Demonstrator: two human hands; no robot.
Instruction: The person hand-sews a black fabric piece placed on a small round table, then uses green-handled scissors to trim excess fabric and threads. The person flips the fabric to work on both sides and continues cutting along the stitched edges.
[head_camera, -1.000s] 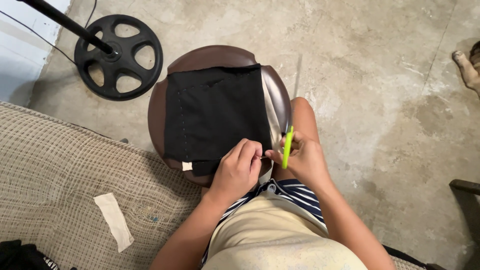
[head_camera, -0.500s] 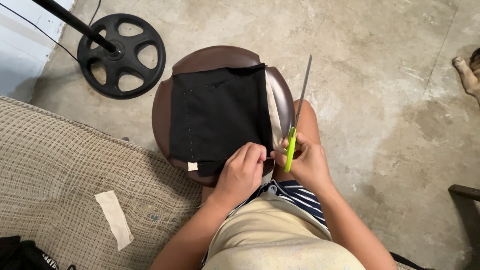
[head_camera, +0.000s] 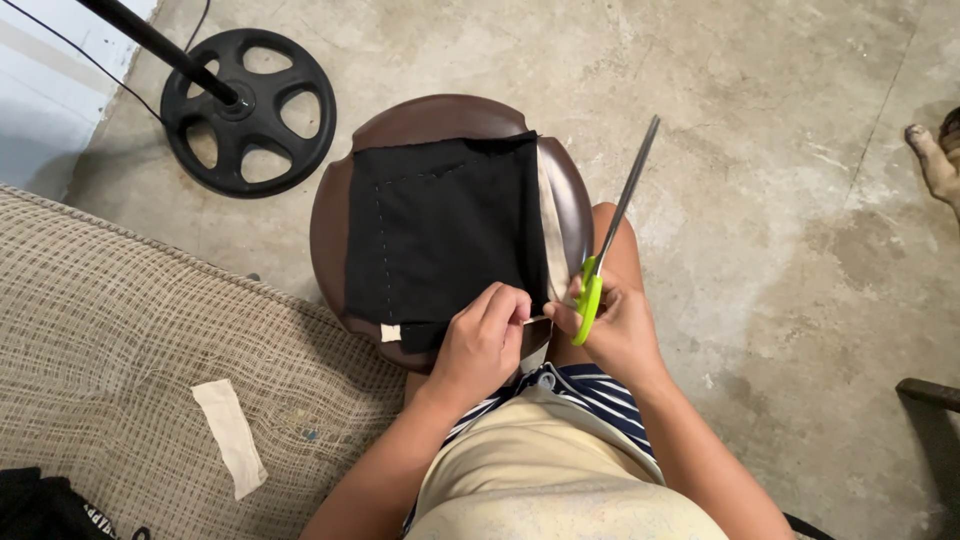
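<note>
The folded black square of cloth (head_camera: 440, 235) lies on a round brown stool (head_camera: 335, 215) just beyond the person's knees. The left hand (head_camera: 482, 340) pinches the cloth's near right corner, its fingers closed tight on the edge. The right hand (head_camera: 615, 325) grips green-handled steel scissors (head_camera: 612, 235), blades shut and pointing far-right. The step looks like readying a trim; cutting would require opening the blades at the pinched edge.

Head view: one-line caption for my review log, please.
Left hand pinches black fabric on a round brown stool; right hand holds green-handled scissors.
</note>
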